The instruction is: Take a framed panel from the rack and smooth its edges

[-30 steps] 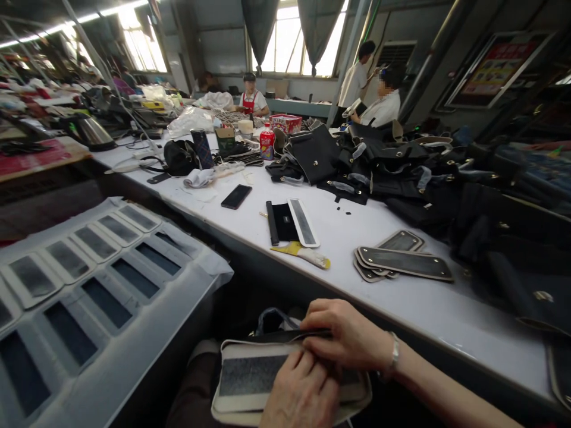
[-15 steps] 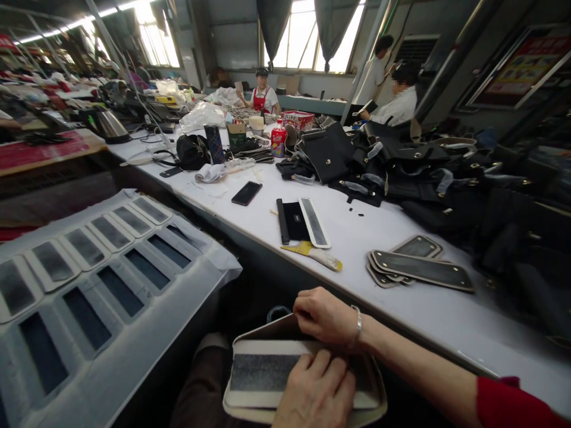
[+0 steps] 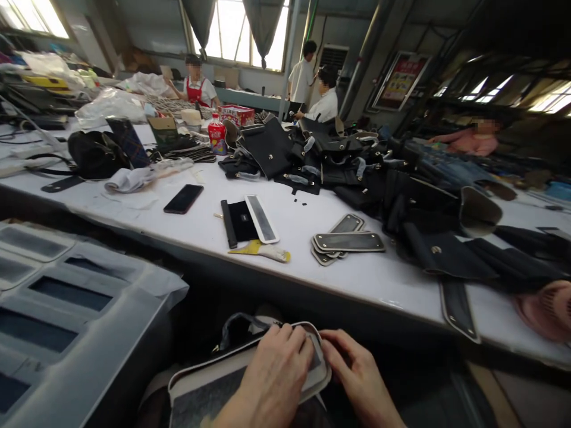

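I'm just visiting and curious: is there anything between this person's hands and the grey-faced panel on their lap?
Nothing visible. Both hands already rest on the panel: the left hand lies flat over its upper right part, and the right hand touches its rounded corner. The table and its black pieces lie beyond, apart from them.

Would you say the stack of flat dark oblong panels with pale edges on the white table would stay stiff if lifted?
Probably fairly stiff: the stack of flat dark oblong panels lies dead flat on the white table. The fanned pieces look loose, so they would likely slide apart.
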A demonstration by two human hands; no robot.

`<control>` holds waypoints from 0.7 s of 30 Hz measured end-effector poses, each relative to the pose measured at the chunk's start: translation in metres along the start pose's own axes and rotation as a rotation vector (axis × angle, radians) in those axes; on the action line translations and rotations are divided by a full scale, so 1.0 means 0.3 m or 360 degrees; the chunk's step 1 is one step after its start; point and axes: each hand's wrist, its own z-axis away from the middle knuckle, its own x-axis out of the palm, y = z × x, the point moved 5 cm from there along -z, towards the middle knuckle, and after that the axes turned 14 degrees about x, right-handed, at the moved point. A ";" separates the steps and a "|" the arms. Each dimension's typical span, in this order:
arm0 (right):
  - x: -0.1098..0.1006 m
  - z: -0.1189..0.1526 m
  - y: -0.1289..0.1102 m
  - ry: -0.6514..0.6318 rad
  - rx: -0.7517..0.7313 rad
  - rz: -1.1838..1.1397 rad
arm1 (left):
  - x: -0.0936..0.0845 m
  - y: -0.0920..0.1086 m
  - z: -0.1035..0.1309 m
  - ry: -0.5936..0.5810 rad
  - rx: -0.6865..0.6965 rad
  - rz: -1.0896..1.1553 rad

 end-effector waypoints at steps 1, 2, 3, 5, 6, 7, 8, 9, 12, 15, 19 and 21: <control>0.009 0.034 0.017 0.0042 -0.0028 0.0067 | -0.008 -0.002 -0.009 0.0016 0.0051 -0.0027; 0.017 0.059 0.027 0.0087 -0.0052 0.0109 | -0.017 -0.009 -0.019 0.0052 0.0093 -0.0037; 0.025 0.076 0.034 0.0139 -0.0071 0.0117 | -0.029 -0.019 -0.029 0.0103 0.0126 -0.0016; 0.039 0.088 0.039 0.0229 -0.0093 0.0060 | -0.052 -0.053 -0.053 0.0225 0.0131 0.0103; 0.045 0.087 0.041 0.0267 -0.0090 0.0013 | -0.060 -0.075 -0.066 0.0266 0.0119 0.0169; 0.051 0.084 0.044 0.0299 -0.0077 -0.0031 | -0.066 -0.096 -0.079 0.0284 0.0120 0.0219; 0.057 0.080 0.048 0.0322 -0.0057 -0.0064 | -0.069 -0.114 -0.092 0.0278 0.0142 0.0264; 0.063 0.076 0.052 0.0333 -0.0036 -0.0083 | -0.070 -0.129 -0.105 0.0244 0.0185 0.0309; 0.071 0.072 0.067 0.0392 0.0010 -0.0107 | -0.060 -0.152 -0.128 0.0034 0.0372 0.0484; 0.075 0.073 0.075 0.0423 0.0006 -0.0097 | -0.059 -0.159 -0.134 -0.0103 0.0493 0.0586; 0.080 0.069 0.079 0.0452 -0.0011 -0.0090 | -0.038 -0.185 -0.155 -0.0178 0.0362 0.0784; 0.082 0.065 0.082 0.0468 0.0023 -0.0138 | -0.012 -0.204 -0.173 -0.0222 0.0245 0.0900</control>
